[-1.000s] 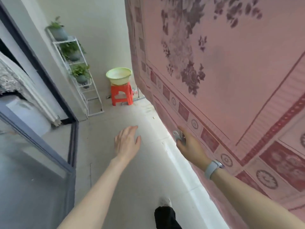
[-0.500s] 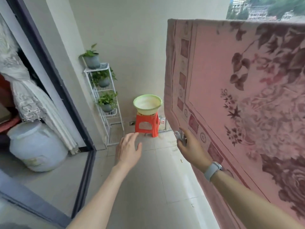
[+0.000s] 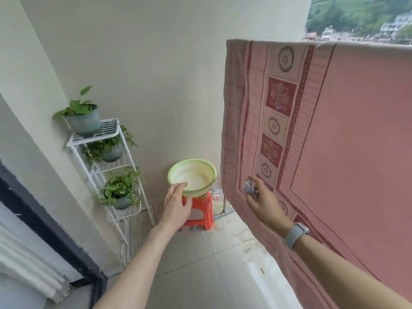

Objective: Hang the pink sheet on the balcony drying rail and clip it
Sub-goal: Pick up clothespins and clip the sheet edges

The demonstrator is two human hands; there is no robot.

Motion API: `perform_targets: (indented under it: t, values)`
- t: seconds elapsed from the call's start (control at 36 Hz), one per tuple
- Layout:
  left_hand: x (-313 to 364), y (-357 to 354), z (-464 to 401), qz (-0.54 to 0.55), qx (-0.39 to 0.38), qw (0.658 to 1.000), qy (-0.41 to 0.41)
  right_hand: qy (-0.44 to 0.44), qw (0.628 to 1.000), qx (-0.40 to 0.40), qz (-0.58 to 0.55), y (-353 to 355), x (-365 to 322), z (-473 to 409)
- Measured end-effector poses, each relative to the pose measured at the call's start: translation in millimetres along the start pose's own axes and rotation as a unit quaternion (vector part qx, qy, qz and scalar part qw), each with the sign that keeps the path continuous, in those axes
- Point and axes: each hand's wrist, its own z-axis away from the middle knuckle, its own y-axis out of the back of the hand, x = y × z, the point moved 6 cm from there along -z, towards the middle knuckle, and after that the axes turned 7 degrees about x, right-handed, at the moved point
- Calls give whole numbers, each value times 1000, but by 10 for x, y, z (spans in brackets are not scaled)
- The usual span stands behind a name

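Already draped, the pink sheet (image 3: 347,152) hangs over the top of the rail on the right side of the balcony, its upper fold running level from the near corner out past the right edge of view. Its field is plain dusty pink, bordered by a vertical band of dark red and beige squares with rosette motifs, flanked by thin stripes. The left edge falls almost straight down, then slants toward the floor at the bottom.

The right hand (image 3: 265,201), with a grey band (image 3: 295,235) at the wrist, is held in front of the border band, fingers curled around small silvery metal clips (image 3: 250,189); how many it holds I cannot tell. The left hand (image 3: 177,206) is empty, fingers loosely together and slightly bent, held out over the tiled floor (image 3: 200,275).

Beyond the sheet's edge stand an orange stool (image 3: 200,212) carrying a green basin (image 3: 192,176), and a white wire shelf (image 3: 116,170) with 3 potted plants against the wall. Open floor lies between shelf and sheet.
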Motion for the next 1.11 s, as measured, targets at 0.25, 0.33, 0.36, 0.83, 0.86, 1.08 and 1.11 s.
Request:
perform_targets:
  t: [0.25,0.33,0.36,0.83,0.86,1.08,1.11]
  values:
    - [-330,-933,-1898,5,-31,999,-39,-13,999,30,1,-678,438,-1793]
    - [-292,-1142,-2672,-2,-38,998,-54,-29,999,29,-10,-887,550,-2508]
    - [-263,-1207,-2935,-3,-40,997,-63,-34,999,30,-13,-928,561,-2750]
    - [208,-2550,-5807,192,-138,966,-103,-85,987,139,-12,-1251,884,-5031]
    - [266,-2648,-5947,215,-140,960,-108,-88,985,148,-7,-1255,884,-5084]
    - [509,-3004,-6504,335,-198,911,-136,-153,961,230,25,-1310,757,-5354]
    - [478,-3011,-6479,345,-206,904,-146,-160,955,250,19,-1313,707,-5392]
